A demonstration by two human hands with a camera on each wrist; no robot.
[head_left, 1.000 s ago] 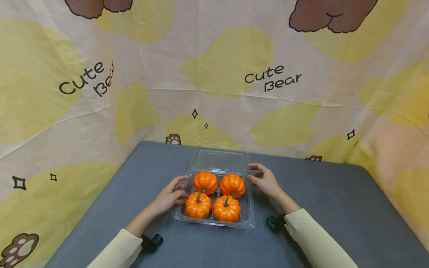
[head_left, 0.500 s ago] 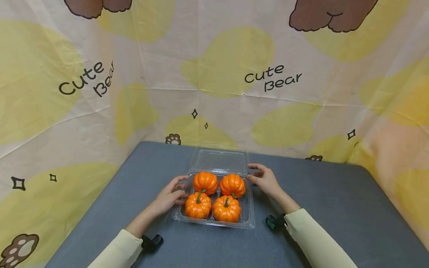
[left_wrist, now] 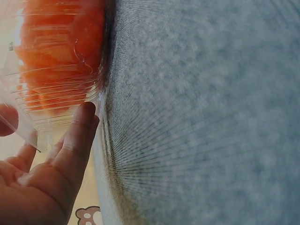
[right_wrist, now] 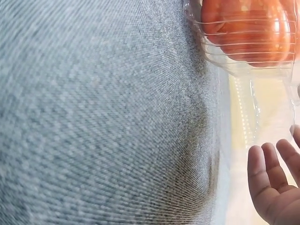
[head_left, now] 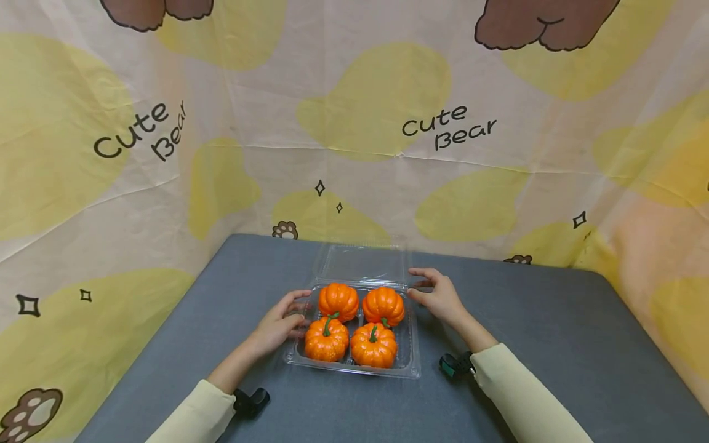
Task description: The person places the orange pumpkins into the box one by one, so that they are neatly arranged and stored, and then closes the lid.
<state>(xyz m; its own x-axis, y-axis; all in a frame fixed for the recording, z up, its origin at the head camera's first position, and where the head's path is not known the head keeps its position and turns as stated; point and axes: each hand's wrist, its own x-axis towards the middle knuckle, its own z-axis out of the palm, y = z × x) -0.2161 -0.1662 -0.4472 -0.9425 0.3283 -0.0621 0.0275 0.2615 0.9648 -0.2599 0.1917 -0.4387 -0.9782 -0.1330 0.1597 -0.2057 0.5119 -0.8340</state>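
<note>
Several orange toy pumpkins (head_left: 373, 346) with green stems sit in a clear plastic clamshell box (head_left: 408, 363), in two rows. Its transparent lid (head_left: 362, 263) is swung back behind the base. My left hand (head_left: 277, 323) is at the box's left side, fingers extended. In the left wrist view, a fingertip (left_wrist: 86, 111) touches the ribbed side wall below the rim, and the thumb (left_wrist: 7, 119) is by the rim. My right hand (head_left: 440, 300) is beside the back right corner near the lid hinge, fingers nearly straight; whether they touch the plastic I cannot tell.
The box stands on a grey cloth-covered table (head_left: 498, 307). Behind it hangs a printed backdrop (head_left: 360, 111), close to the table's back edge. Dark wrist cameras are strapped below both light sleeves (head_left: 523, 387).
The lid and right fingertips appear very slightly higher, while the whole head view has shifted a little. The pumpkins and the left hand keep their places.
</note>
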